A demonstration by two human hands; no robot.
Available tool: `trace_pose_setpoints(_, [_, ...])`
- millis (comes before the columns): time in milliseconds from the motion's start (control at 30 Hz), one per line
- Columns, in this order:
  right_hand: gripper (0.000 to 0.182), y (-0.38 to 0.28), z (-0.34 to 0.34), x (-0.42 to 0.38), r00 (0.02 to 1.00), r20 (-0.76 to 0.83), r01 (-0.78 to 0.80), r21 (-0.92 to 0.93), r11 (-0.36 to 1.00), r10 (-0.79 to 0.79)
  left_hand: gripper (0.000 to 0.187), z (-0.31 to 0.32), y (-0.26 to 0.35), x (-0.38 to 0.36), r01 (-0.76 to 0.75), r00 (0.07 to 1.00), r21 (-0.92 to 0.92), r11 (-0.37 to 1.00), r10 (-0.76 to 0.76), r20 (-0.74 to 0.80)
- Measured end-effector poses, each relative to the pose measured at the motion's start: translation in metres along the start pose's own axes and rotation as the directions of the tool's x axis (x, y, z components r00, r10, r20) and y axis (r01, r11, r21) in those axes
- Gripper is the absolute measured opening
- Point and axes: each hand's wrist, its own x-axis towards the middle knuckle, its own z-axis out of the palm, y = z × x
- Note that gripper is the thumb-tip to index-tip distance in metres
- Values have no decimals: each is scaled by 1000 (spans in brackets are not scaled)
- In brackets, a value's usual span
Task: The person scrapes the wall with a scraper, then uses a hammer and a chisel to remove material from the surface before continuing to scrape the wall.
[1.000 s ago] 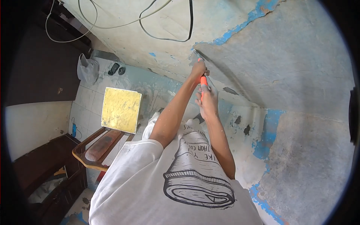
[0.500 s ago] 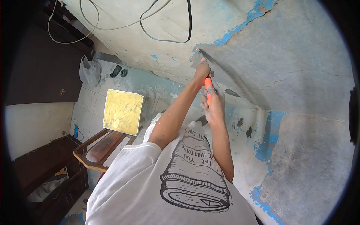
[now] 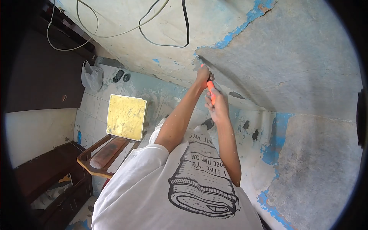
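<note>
My left hand (image 3: 203, 76) is closed around the upper part of an orange-handled scraper (image 3: 210, 88), near its thin metal end. Lower down, my right hand (image 3: 219, 106) grips the orange handle, its fingers loosely curled. The tool slants up and left, its tip at the ragged edge where cream-painted wall (image 3: 168, 57) meets bare grey plaster (image 3: 306, 57). The tip is too small to tell its exact shape. A strip of blue paint (image 3: 234, 36) shows along that edge.
Left of me stands a wooden chair (image 3: 86, 163) with a yellow-topped square block (image 3: 126, 117) by it. Cables (image 3: 186, 27) hang from the wall. A plastic bag (image 3: 92, 76) and small black objects (image 3: 119, 75) lie on the tiled floor. Dark wooden furniture (image 3: 57, 184) is at lower left.
Both hands and the scraper have shifted slightly left, with the tip a little lower in view. The camera view has moved slightly too. The grip on the scraper continues.
</note>
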Motion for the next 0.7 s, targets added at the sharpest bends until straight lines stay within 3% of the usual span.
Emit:
trace_pose_setpoints(67, [30,3,-2,-6,1000,14,10,-9,1000,-10,27,-4,-3,3,27,995,-67,997,-21,95])
trace_pose_setpoints(167, [34,-14,12,-22,999,-44,30,-15,999,-30,28,13,6,-16,8,997,-10,1000,-7,74])
trace_pose_setpoints(300, [38,-10,-4,-8,999,32,-10,11,1000,10,29,10,-4,-2,31,999,-20,999,-31,13])
trace_pose_setpoints(367, [38,-4,-18,-4,998,59,-11,-2,1000,11,34,7,-8,-2,-26,1000,-25,999,26,15])
trace_pose_setpoints(467, [40,-4,-31,-6,992,124,26,-171,985,-4,40,-3,-21,-2,-20,999,-24,999,21,34])
trace_pose_setpoints(500, [40,-5,-36,-12,988,122,137,-468,873,-90,37,-2,-22,-16,-8,1000,-8,1000,8,-6])
trace_pose_setpoints(533, [41,-7,-43,-18,974,146,225,-715,662,-174,37,-4,-29,-22,-16,1000,-17,1000,16,-14])
trace_pose_setpoints(567, [44,2,-64,-9,840,379,482,-850,213,-388,38,-6,-35,-26,-23,999,20,1000,23,-38])
trace_pose_setpoints(600, [44,-5,-61,-20,840,389,486,-849,207,-377,40,-8,-42,-27,-24,998,54,998,28,-64])
trace_pose_setpoints(667, [50,-25,-51,-46,901,336,319,-942,-104,-274,41,-8,-53,-23,-25,996,51,998,29,-79])
trace_pose_setpoints(700, [50,-28,-54,-46,899,350,330,-937,-116,-264,40,-2,-53,-24,-51,993,11,999,52,-109])
